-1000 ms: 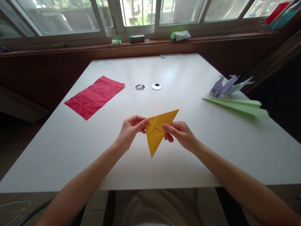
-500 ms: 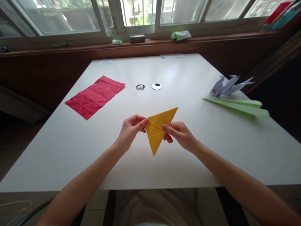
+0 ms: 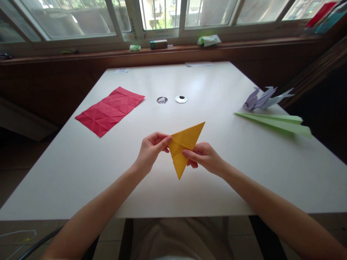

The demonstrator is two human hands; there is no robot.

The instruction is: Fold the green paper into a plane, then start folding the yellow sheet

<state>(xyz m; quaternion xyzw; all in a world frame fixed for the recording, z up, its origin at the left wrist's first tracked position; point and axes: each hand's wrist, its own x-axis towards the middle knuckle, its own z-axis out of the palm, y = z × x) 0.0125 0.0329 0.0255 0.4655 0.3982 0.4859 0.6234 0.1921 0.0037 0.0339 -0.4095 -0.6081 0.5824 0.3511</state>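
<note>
A yellow sheet of origami paper (image 3: 187,139), folded into a triangle with creases across it, is held above the table between both hands. My left hand (image 3: 154,148) pinches its left corner between thumb and fingers. From the right edge, my right hand (image 3: 204,157) grips the paper, thumb lying on the front face and the other fingers partly hidden behind. One point of the triangle aims up and right, another down toward me.
On the white table (image 3: 121,195) lies a creased red paper (image 3: 111,110) at left. A green paper plane (image 3: 276,122) and folded purple paper figures (image 3: 258,99) sit at right. Two round holes, one with a silver cover (image 3: 180,99), are near the middle.
My right hand has slid slightly down and left along the yellow paper, its thumb now lower on the face. The paper's lower tip has shifted a little right. My left hand stays put.
</note>
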